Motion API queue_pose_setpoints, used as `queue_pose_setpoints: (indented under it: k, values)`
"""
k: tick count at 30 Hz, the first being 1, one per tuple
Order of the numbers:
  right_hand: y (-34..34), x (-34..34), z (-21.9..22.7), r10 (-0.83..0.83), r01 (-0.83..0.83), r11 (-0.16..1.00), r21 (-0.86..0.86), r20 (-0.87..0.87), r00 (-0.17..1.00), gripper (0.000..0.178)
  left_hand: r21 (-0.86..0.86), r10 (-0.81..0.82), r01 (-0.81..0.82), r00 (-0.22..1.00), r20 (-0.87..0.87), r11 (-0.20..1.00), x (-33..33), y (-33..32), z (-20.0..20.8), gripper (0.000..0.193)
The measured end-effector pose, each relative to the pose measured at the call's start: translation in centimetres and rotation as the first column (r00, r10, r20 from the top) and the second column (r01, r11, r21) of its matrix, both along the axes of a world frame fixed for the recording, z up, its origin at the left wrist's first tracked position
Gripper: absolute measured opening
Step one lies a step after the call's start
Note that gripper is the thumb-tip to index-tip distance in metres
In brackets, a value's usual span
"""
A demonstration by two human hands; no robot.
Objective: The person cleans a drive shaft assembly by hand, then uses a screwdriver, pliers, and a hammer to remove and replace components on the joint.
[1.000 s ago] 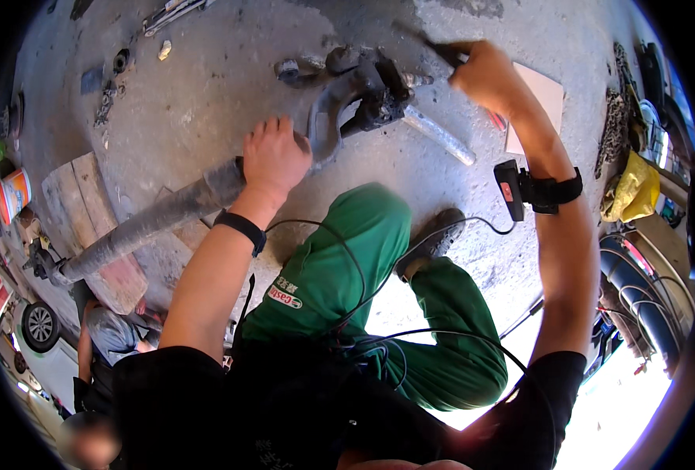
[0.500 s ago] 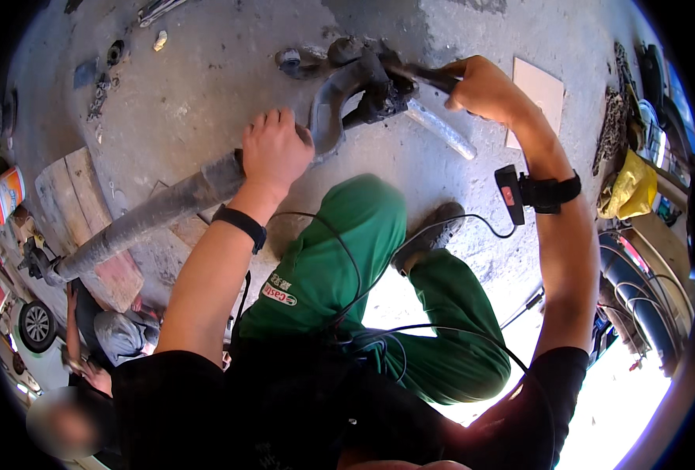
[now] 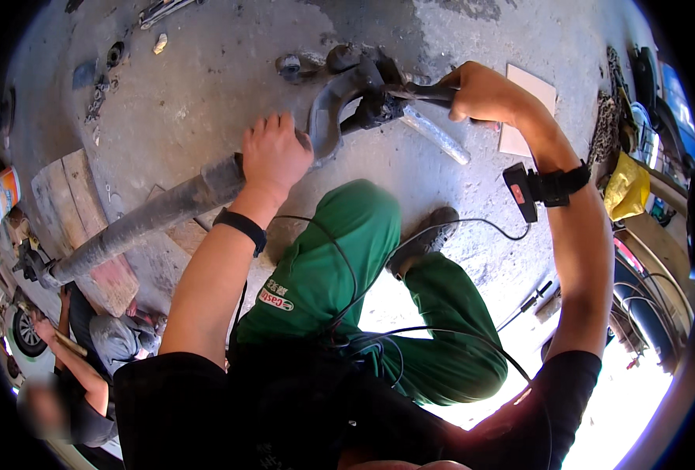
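A long grey drive shaft (image 3: 155, 207) runs slantwise from the lower left toward the middle, its near end at a curved dark bracket (image 3: 325, 117). Across the shaft beside that bracket lies my left hand (image 3: 275, 150), fingers wrapped over the top. My right hand (image 3: 477, 94) grips the handles of dark pliers (image 3: 426, 92). Their head reaches the greasy joint (image 3: 380, 106) at the shaft's end; its jaws are hard to make out against the dark metal. Below the pliers a silver metal bar (image 3: 437, 135) sticks out to the right.
Wooden blocks (image 3: 73, 200) sit by the shaft's left part. Beyond my right hand is a pale flat board (image 3: 529, 102). A black cable (image 3: 441, 223) crosses my legs to my right wrist. At lower left another person's arm (image 3: 81, 368) reaches toward a car wheel (image 3: 28, 333).
My right hand and the pliers have shifted slightly, the handles now lying flatter. My left hand stays on the shaft. The other person's arm has risen toward the wheel.
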State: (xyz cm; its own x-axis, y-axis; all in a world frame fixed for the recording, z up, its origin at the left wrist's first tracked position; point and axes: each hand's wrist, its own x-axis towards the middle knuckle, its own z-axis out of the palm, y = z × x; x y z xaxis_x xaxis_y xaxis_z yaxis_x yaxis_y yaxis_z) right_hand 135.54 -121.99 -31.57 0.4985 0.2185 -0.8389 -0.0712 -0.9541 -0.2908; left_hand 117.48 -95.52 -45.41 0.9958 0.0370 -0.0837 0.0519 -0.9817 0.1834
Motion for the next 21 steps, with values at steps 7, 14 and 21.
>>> queue_pose_setpoints:
  k: [7,14,21]
  values:
    - [-3.2,-1.2,-1.7,-0.017,0.004,0.998,0.058,0.226,0.974,0.055,-0.026,-0.024,0.025,1.0,0.017,0.999,0.7,-1.4,0.1,0.021]
    - [-5.1,-1.4,-4.1,-0.01,-0.047,0.986,0.159,0.34,0.94,0.042,-0.169,0.033,-0.053,0.992,-0.118,0.984,0.4,0.6,2.1,0.031]
    - [-7.2,-3.8,-2.7,-0.156,0.14,0.974,0.175,0.078,0.985,0.055,-0.165,0.051,-0.078,0.985,-0.163,0.983,0.0,-1.5,1.2,0.035]
